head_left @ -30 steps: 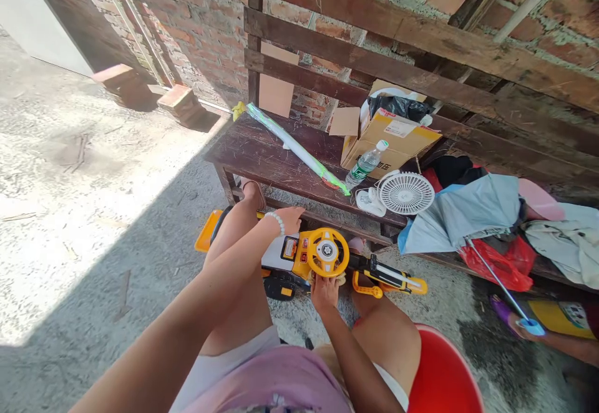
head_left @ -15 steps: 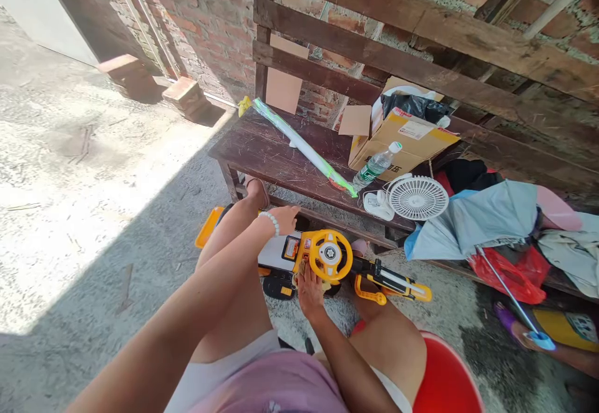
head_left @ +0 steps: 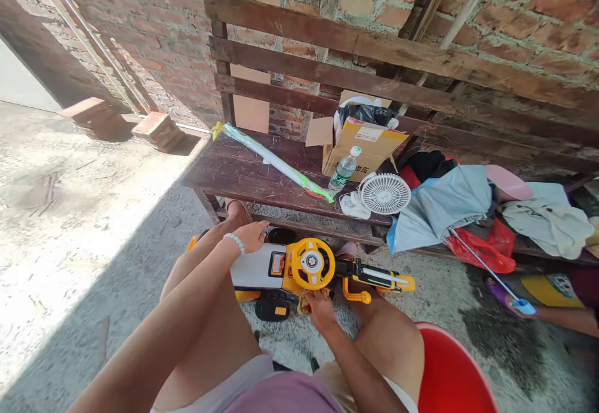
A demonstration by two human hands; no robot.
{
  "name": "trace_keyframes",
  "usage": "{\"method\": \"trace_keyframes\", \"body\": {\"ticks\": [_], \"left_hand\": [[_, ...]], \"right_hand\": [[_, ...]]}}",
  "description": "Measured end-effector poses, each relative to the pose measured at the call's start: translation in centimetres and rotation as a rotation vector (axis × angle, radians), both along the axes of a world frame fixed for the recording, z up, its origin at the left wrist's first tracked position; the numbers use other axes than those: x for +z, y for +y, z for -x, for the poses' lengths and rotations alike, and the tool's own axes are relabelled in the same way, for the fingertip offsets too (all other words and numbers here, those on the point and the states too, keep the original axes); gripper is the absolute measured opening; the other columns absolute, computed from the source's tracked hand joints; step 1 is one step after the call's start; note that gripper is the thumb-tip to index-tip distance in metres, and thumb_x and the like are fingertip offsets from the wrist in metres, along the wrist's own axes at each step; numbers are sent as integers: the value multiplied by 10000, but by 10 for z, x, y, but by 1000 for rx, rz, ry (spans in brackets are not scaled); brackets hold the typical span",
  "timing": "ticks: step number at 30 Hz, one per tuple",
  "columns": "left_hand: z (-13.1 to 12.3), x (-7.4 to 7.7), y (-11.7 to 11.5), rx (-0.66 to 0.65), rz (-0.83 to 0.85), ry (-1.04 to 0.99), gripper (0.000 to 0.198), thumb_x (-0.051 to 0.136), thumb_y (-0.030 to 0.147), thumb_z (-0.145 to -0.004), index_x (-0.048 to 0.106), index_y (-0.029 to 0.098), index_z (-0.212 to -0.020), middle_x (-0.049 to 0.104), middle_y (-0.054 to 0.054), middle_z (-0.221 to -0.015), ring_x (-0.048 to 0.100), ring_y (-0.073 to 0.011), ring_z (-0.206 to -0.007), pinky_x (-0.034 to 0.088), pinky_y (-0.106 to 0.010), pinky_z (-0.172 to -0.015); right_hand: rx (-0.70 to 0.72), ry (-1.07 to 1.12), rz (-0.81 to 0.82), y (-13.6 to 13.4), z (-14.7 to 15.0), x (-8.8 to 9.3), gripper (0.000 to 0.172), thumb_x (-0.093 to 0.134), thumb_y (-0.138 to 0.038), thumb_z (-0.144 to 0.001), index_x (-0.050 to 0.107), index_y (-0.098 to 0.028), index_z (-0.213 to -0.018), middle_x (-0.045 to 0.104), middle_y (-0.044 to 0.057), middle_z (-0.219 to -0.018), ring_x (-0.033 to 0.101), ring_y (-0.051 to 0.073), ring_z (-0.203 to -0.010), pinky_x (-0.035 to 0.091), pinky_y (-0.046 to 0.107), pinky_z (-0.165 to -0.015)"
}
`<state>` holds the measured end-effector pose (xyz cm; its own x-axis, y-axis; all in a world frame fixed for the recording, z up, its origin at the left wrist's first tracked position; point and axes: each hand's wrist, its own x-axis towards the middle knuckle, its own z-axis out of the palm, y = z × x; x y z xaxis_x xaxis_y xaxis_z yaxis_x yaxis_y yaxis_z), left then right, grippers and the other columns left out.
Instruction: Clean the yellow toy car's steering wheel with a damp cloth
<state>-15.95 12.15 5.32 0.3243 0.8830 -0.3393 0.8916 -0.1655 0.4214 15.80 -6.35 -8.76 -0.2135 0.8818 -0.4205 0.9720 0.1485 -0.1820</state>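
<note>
A yellow, grey and black ride-on toy digger (head_left: 259,266) stands on the ground between my legs, with its round yellow steering wheel (head_left: 311,263) facing up. At the far edge of the grey seat is my left hand (head_left: 253,236), fingers stretched out and a beaded bracelet on the wrist; it holds nothing. My right hand (head_left: 321,310) is closed on a yellowish cloth (head_left: 304,304), pressed to the near side of the toy just below the wheel. Part of the cloth is hidden under the fingers.
Beyond the toy is a dark wooden bench (head_left: 210,166) bearing a bottle (head_left: 345,170), a cardboard box (head_left: 367,151), a white fan (head_left: 386,193) and a folded umbrella (head_left: 440,204). A red bucket (head_left: 453,369) stands by my right leg. Another person's arm (head_left: 561,318) shows at right.
My view has turned right. My right hand with the cloth has shifted from beside the wheel to lower on the toy's near side. My left hand stays over the seat's far edge.
</note>
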Motion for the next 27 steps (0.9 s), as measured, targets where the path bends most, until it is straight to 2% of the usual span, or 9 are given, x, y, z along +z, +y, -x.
{"method": "trace_keyframes", "body": {"ticks": [3, 6, 9, 11, 14, 17, 22, 24, 27], "left_hand": [[-5, 14, -6, -17, 55, 16, 695, 390, 303, -1062, 484, 123, -1726, 609, -208, -1687, 726, -346, -1387, 587, -444, -1136], [-26, 29, -18, -103, 3, 9, 668, 381, 303, -1082, 492, 165, -1726, 602, -195, -1686, 658, -372, -1463, 590, -490, -1154], [-73, 39, -42, -226, -54, 26, 621, 462, 266, -1065, 545, 209, -1678, 551, -170, -1733, 528, -363, -1596, 513, -519, -1265], [-116, 38, -61, -324, -54, 46, 613, 566, 253, -1009, 604, 228, -1621, 588, -179, -1687, 549, -384, -1568, 508, -548, -1261], [-177, 22, -87, -454, 89, 61, 721, 646, 231, -930, 573, 150, -1643, 667, -249, -1569, 641, -400, -1457, 541, -551, -1212], [-211, -8, -107, -396, 146, 123, 891, 701, 219, -856, 484, 125, -1716, 618, -274, -1632, 527, -427, -1580, 520, -581, -1231], [-198, -52, -135, -324, 3, 79, 864, 586, 279, -968, 376, 162, -1798, 406, -219, -1828, 223, -396, -1765, 184, -696, -1417], [-187, -60, -140, -354, 4, 59, 899, 583, 256, -955, 336, 203, -1817, 342, -184, -1871, 177, -379, -1782, 107, -747, -1413], [-182, -62, -138, -358, 20, 46, 879, 601, 249, -942, 391, 218, -1795, 338, -181, -1873, 179, -377, -1784, 103, -766, -1406]], "right_hand": [[-148, 85, 3, -27, -29, 11, 567, 600, -15, -760, 844, -263, -1208, 776, 116, -1390, 730, 328, -1284, 602, 406, -1071], [-284, 247, -79, -47, -55, 21, 557, 580, -53, -738, 837, -270, -1182, 788, 103, -1287, 754, 303, -1200, 615, 372, -1025], [-432, 446, -209, -50, -70, 28, 490, 583, -112, -732, 825, -251, -1134, 800, 108, -1219, 777, 296, -1117, 636, 384, -1011], [-535, 557, -295, -46, -71, 30, 451, 604, -153, -718, 814, -241, -1106, 807, 121, -1195, 788, 307, -1093, 648, 409, -1017], [-620, 653, -347, -44, -64, 30, 427, 635, -201, -684, 804, -240, -1073, 811, 126, -1121, 806, 332, -1053, 662, 441, -1000], [-617, 727, -329, -48, -53, 30, 414, 628, -235, -674, 811, -249, -1045, 811, 118, -1089, 809, 334, -1059, 663, 438, -992], [-645, 816, -314, -60, -49, 35, 367, 632, -285, -683, 821, -271, -997, 820, 120, -1115, 795, 333, -1103, 655, 460, -1033], [-702, 829, -339, -61, -54, 37, 373, 656, -312, -666, 824, -271, -996, 828, 131, -1123, 794, 344, -1098, 657, 481, -1036], [-761, 856, -393, -55, -64, 45, 402, 679, -357, -654, 827, -264, -1016, 836, 145, -1128, 798, 358, -1085, 659, 509, -1042]]}}
